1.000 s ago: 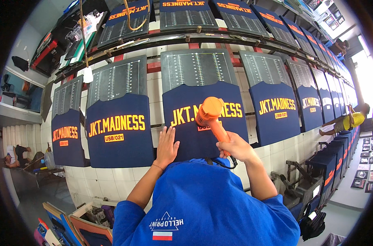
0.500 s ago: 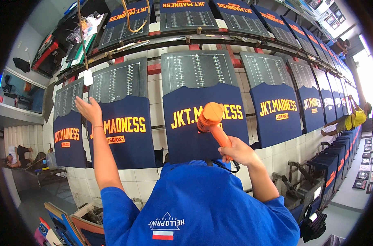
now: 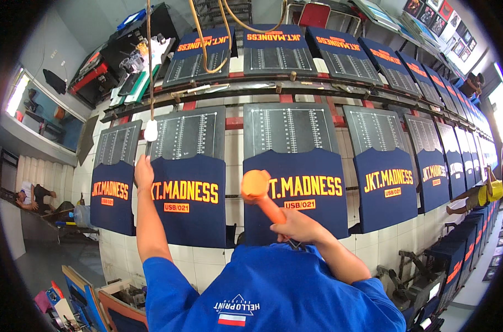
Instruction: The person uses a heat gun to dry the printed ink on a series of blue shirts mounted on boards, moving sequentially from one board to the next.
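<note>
My right hand (image 3: pixel 300 226) is wrapped round the handle of an orange hair dryer (image 3: pixel 257 185). The dryer's round head hangs over the left part of a navy T-shirt (image 3: pixel 296 229) with yellow-orange lettering, laid on a dark ruled board (image 3: pixel 291 130). My left hand (image 3: pixel 144 172) is stretched out, seen edge-on, at the left edge of another navy T-shirt (image 3: pixel 193 229). No object shows in that hand; whether it touches the shirt I cannot tell. Just above its fingertips hangs a white fitting (image 3: pixel 151 131) on a brown cord.
More boards with navy shirts run along both rows, such as a shirt at the left (image 3: pixel 112 213). A dark rail (image 3: pixel 207 93) divides the rows. Yellowish hoses (image 3: pixel 203 50) dangle above. A person in yellow (image 3: pixel 486 192) is at the far right, and another person (image 3: pixel 33 193) at far left.
The view has shifted, so the boards appear lower and further right. The hair dryer has swung left across the shirt. My left hand's spread fingers have come together beside the neighbouring shirt's edge.
</note>
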Tool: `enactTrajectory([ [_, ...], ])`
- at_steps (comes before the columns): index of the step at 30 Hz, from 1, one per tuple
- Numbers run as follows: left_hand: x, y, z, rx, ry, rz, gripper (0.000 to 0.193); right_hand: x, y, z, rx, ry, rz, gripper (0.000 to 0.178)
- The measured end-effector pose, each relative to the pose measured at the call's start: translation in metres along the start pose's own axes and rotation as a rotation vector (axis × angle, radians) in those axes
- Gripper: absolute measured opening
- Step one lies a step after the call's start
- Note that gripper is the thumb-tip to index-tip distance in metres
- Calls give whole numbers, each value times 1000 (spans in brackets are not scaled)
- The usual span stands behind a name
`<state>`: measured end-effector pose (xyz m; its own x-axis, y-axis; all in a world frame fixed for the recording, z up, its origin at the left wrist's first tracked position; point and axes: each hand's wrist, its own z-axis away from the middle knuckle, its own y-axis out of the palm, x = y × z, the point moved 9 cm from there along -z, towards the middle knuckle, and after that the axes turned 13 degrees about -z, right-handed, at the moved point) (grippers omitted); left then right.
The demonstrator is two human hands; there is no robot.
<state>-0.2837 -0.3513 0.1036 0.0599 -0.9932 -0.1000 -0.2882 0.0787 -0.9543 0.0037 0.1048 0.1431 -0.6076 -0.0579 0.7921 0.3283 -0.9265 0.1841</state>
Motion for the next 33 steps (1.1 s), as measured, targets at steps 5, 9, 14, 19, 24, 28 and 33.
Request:
enactTrajectory([
  [5,163,-32,64,-186,126,-324,39,18,32,-25,77,-56,42,30],
  [9,284,-132,152,-515,-100,-577,36,2,37,-36,195,-129,-53,31],
  [14,168,-143,240,-648,-290,-169,32,-15,10,2,225,-184,-162,35],
  [19,-38,-77,286,-382,93,-34,33,-49,-18,56,219,-254,-420,35],
  [24,-167,-9,347,-70,301,31,34,-89,-82,130,52,-493,-568,33],
  [28,-218,13,396,73,282,-30,35,-142,-147,209,-82,-540,-598,36],
  [33,-230,23,461,214,66,-179,37,-227,-245,330,-415,-386,-529,27],
])
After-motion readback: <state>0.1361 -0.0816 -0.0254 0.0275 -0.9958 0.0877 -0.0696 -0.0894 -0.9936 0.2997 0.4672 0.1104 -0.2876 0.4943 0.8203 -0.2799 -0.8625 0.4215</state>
